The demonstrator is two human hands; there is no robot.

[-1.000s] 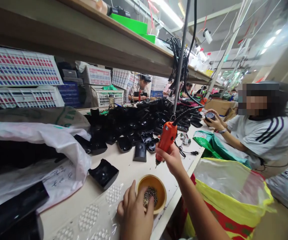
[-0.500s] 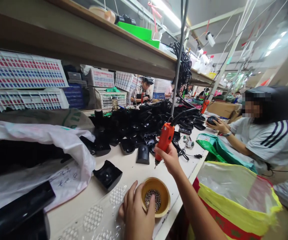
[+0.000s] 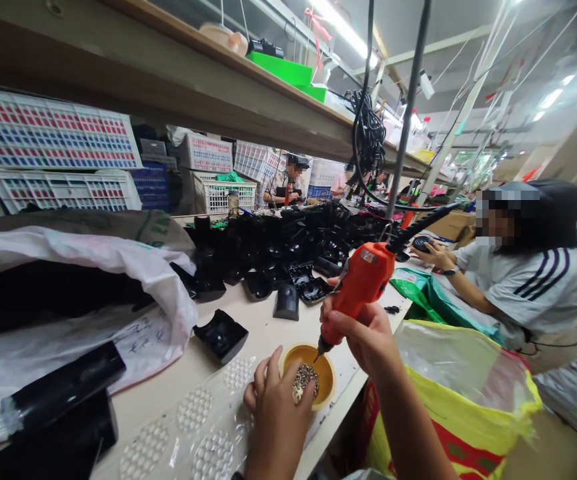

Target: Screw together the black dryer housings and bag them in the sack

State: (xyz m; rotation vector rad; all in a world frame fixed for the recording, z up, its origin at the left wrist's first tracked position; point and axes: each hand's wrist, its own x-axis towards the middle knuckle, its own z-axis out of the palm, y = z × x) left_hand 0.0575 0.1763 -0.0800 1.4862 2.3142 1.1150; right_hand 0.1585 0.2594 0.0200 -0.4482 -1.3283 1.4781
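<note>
An orange electric screwdriver (image 3: 363, 280) is gripped firmly in the right hand (image 3: 363, 340), its bit pointed down just beside a wooden bowl (image 3: 329, 380). A cluster of small metal screws (image 3: 305, 381) is held in the curled left hand (image 3: 278, 420) over the bowl. Black plastic housings (image 3: 288, 247) are piled on the bench (image 3: 248, 327) beyond

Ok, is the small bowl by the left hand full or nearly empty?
Nearly empty: the small bowl shows bare yellow inside around a small heap of metal screws at the left hand.
</note>
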